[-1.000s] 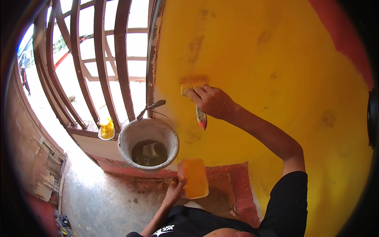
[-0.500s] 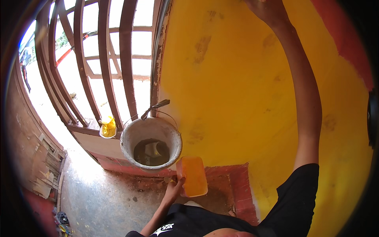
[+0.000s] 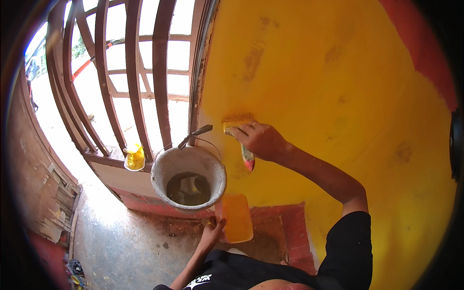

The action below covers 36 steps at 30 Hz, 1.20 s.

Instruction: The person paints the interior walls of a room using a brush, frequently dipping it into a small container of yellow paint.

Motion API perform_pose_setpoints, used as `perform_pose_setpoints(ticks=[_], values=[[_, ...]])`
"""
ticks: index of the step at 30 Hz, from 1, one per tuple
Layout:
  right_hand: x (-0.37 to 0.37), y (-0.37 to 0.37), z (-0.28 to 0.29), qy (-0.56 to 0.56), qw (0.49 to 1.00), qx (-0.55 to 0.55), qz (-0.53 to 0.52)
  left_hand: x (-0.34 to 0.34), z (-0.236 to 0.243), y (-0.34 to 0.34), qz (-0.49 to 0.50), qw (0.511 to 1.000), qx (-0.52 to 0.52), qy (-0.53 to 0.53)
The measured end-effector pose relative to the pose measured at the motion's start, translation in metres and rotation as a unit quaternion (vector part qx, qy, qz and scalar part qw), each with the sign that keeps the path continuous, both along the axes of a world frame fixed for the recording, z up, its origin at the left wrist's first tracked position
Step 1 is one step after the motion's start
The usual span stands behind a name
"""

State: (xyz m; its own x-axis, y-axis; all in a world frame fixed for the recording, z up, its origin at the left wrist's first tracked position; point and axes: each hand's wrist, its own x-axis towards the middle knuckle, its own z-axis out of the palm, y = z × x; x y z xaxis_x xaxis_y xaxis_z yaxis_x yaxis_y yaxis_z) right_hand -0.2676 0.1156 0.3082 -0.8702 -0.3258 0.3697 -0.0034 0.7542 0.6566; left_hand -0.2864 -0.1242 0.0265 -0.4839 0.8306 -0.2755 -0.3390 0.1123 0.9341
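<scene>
Half a second ago the right hand (image 3: 263,141) was stretched high up the yellow wall (image 3: 338,96), near the top of the view; now it is sitting much lower, at the wall's middle height just right of the window frame (image 3: 199,87). Its grip is curling tight around the handle of a wide paintbrush (image 3: 240,133), whose yellow-loaded bristles are pressing against the wall above the knuckles while the red-tipped handle end is poking out below the palm.

Lower down, the left hand (image 3: 212,235) is holding an orange plastic tub (image 3: 234,217) by its lower left corner, thumb on the near face and fingers hidden behind it, so the grip is pinching the tub's edge. That hand and tub are staying much where they were. Just above and left of the tub, a grey-white bucket (image 3: 189,178) is hanging with murky liquid inside and a tool handle (image 3: 194,136) jutting over its rim. On the window sill (image 3: 106,162) left of the bucket a small yellow container (image 3: 135,158) is resting behind brown window bars (image 3: 133,82).
</scene>
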Motion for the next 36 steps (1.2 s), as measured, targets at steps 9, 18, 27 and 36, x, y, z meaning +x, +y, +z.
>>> perform_pose_setpoints(ticks=[9, 18, 27, 36], values=[[-0.007, 0.048, 0.242, 0.088, 0.981, -0.168, 0.05, -0.001, -0.006, 0.001, 0.0, 1.0, 0.011, -0.01], [-0.001, 0.001, 0.344, 0.295, 0.946, 0.096, 0.091, 0.007, -0.011, 0.009, 0.003, 0.997, 0.071, -0.005], [-0.015, 0.01, 0.092, 0.121, 0.989, 0.08, -0.017, 0.005, -0.002, 0.006, -0.006, 1.0, 0.012, -0.002], [-0.01, -0.001, 0.112, 0.013, 0.989, -0.145, 0.016, 0.004, -0.001, -0.003, -0.006, 1.0, 0.005, 0.007]])
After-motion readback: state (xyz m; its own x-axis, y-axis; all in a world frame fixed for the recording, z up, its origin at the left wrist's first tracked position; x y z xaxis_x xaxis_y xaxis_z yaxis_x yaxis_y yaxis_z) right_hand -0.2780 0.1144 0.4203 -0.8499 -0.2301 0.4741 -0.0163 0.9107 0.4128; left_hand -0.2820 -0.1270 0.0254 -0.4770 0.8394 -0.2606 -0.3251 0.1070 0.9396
